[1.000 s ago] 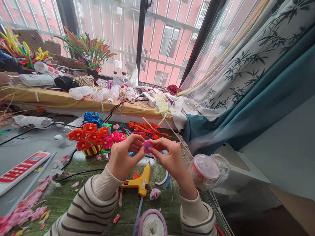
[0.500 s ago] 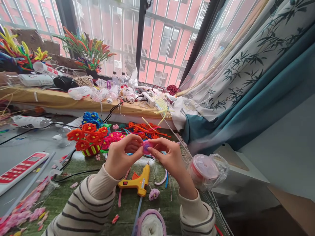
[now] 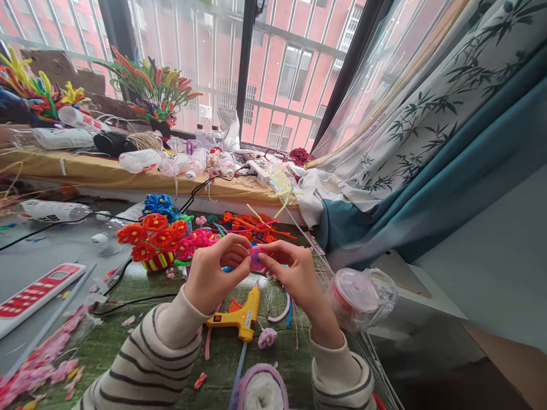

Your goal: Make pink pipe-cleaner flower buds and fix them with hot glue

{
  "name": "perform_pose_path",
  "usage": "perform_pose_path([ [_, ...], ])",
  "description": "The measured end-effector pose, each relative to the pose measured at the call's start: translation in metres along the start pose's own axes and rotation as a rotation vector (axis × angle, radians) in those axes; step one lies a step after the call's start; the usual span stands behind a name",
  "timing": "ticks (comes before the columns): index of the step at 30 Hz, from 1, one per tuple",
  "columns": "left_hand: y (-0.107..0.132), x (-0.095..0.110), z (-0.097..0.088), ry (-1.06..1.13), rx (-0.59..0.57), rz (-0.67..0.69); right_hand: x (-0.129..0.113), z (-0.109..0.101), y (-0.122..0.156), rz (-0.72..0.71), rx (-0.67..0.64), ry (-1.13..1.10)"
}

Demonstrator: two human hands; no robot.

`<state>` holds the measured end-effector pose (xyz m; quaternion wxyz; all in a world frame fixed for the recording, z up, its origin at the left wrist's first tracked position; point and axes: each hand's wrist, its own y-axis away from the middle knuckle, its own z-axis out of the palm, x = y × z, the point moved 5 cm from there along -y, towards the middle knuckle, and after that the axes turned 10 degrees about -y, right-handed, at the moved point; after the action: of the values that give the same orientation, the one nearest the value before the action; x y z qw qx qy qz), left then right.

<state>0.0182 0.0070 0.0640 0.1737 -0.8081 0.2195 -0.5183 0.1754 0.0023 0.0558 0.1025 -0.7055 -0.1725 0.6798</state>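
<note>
My left hand and my right hand meet above the green table, both pinched on a small pink-and-purple pipe-cleaner flower held between thumbs and fingertips. Just below them a yellow glue gun lies on the table. A small lilac flower lies beside its nozzle. Orange, pink and blue pipe-cleaner flowers stand in a little basket to the left of my hands.
A clear plastic tub sits to the right at the table edge. A lilac-wrapped roll lies near me. Loose orange pipe cleaners lie behind. A red-and-white power strip and cables lie left. The windowsill holds bottles and clutter.
My hands have barely shifted; the fingers have turned and worked the small flower slightly between them.
</note>
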Motion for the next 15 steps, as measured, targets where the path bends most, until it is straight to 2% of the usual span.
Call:
perform_pose_path([
  [4, 0.000, 0.001, -0.001, -0.008, -0.003, -0.001, -0.002, -0.001, 0.000, -0.012, 0.007, 0.011],
  [9, 0.001, 0.003, -0.003, -0.023, 0.017, 0.029, 0.001, -0.001, 0.000, 0.034, 0.002, -0.086],
  [15, 0.003, 0.011, -0.004, -0.105, 0.061, 0.121, 0.000, -0.002, 0.000, 0.066, 0.049, -0.177],
])
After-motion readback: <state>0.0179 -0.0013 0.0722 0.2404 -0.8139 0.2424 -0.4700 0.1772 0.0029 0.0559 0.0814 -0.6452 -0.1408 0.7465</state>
